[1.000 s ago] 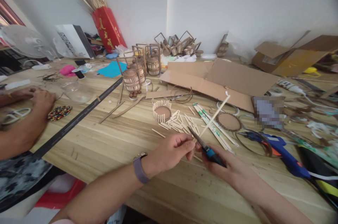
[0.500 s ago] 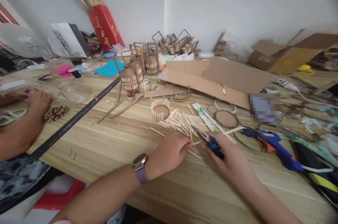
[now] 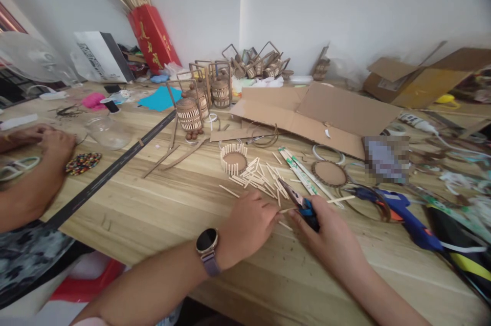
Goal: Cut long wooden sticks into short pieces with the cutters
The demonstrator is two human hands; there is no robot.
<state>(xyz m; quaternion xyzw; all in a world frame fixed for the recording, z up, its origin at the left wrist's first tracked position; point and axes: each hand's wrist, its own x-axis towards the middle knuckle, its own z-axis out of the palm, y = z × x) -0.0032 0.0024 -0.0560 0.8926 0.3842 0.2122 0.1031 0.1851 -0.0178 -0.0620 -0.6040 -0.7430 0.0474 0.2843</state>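
Note:
My right hand (image 3: 326, 229) is closed round pliers (image 3: 295, 195) with blue and black handles, their jaws pointing up and left. A thin wooden stick (image 3: 341, 199) runs through the same hand and sticks out to its right. Between my hands shows a short length of pale stick, its left end pinched by the fingers of my left hand (image 3: 249, 223). Just beyond lies a loose pile of short sticks (image 3: 257, 180). Behind that pile stands a small round base (image 3: 233, 162) ringed with upright sticks. A second round base (image 3: 329, 173) with a dark rim lies to the right.
Green-and-white paper-wrapped sticks (image 3: 297, 170) lie past the pliers. A blue glue gun (image 3: 406, 213) is at the right. Flattened cardboard (image 3: 276, 106) and small lidded baskets (image 3: 188, 115) stand farther back. At the left, another person's hands (image 3: 57, 144) rest near colourful beads (image 3: 83, 163).
My left hand has turned slightly, its watch face showing more. The stick's right end has swung a little lower. The pliers stay in my right hand.

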